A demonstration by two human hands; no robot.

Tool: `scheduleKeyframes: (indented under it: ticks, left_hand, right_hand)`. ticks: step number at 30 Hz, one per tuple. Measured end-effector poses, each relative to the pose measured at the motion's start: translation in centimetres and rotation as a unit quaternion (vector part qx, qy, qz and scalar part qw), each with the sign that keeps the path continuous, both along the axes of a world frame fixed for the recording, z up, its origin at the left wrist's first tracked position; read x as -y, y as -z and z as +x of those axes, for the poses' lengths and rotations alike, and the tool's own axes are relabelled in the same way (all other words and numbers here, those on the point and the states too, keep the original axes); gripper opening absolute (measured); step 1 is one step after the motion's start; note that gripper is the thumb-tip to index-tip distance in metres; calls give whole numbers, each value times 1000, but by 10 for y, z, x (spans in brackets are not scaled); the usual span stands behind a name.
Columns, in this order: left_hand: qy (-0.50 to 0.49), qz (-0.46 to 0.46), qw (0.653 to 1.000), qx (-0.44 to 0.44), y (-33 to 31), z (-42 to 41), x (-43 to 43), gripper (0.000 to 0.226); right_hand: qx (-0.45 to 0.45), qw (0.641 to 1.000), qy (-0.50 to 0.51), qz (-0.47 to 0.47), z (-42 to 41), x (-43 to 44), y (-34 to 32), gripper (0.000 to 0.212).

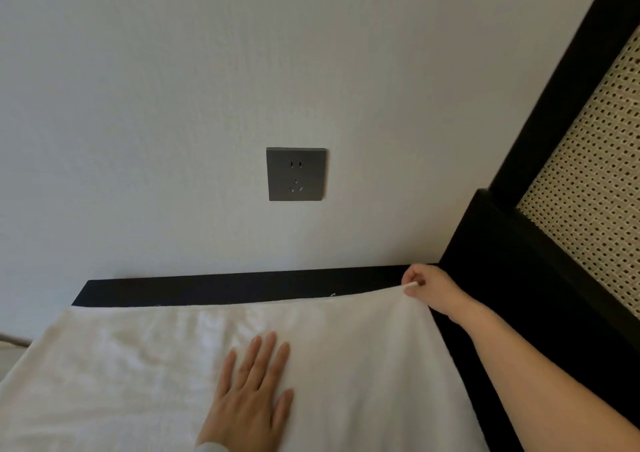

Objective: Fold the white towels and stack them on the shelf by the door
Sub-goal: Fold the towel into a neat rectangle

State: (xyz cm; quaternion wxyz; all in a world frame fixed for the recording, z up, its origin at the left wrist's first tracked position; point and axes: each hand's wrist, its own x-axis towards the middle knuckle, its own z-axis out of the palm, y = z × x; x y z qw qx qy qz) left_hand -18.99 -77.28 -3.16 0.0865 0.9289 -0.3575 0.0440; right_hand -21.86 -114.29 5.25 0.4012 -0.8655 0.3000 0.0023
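A white towel point(138, 365) lies spread over a black surface point(242, 287) against the wall and fills the lower part of the view. My left hand point(251, 392) presses flat on the towel near its middle, fingers straight and spread. My right hand point(429, 290) pinches the towel's far right corner between thumb and fingers and holds it slightly raised above the black surface. The towel's near edge runs out of the frame.
A dark grey wall socket point(295, 173) sits on the pale wall above the surface. A black frame with a woven cane panel point(588, 174) rises at the right, close to my right arm. A strip of floor shows at the far left.
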Motion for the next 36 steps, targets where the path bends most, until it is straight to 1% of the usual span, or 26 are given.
scheduleKeyframes:
  ticks: [2,8,13,15,16,17,19,20,21,22,24,26,29,32,34,36]
  left_hand:
    - [-1,-1,1000,-1,0,0,0,65]
    - [2,20,1000,-13,-1,-2,-1,64]
    - [12,12,999,-43,-1,-4,0,63]
    - [16,-13,999,-43,-9,3,6,61]
    - [14,-28,999,-31,-19,11,12,56]
    - [14,-30,999,-29,-32,20,19,49]
    - [16,-11,999,-46,-56,45,35,40]
    - [19,8,998,-57,-63,58,42,41]
    - [22,40,996,-78,-67,70,49,43]
    - [27,71,993,-96,-70,79,57,43]
    - [43,104,987,-116,-73,92,71,41]
    - [54,117,984,-120,-77,101,79,38]
    - [65,116,983,-127,-81,111,85,28]
    - [71,111,975,-179,-82,116,85,18]
    - [59,112,972,-198,-84,119,85,19]
    - [54,121,970,-206,-85,123,84,20]
  right_hand:
    - [-14,1000,18,3,6,2,11,10]
    - [-3,998,61,28,4,5,20,6]
    - [40,994,92,-35,0,-11,33,5]
    - [52,993,93,-51,-3,-13,36,6]
    - [55,992,92,-66,-4,-14,36,5]
    - [57,990,84,-95,-6,-15,37,4]
    - [62,975,37,-212,-9,-16,39,11]
    - [65,960,-2,-271,-9,-17,39,15]
    - [75,949,-48,-304,-8,-20,38,17]
    - [80,942,-98,-311,-6,-25,36,18]
    - [82,932,-181,-302,-3,-34,33,17]
    - [74,921,-227,-308,1,-40,33,13]
    - [64,915,-239,-319,7,-40,32,10]
    - [40,926,-240,-290,15,-38,29,14]
    - [24,934,-240,-262,19,-36,28,17]
    - [17,940,-237,-245,21,-35,27,15]
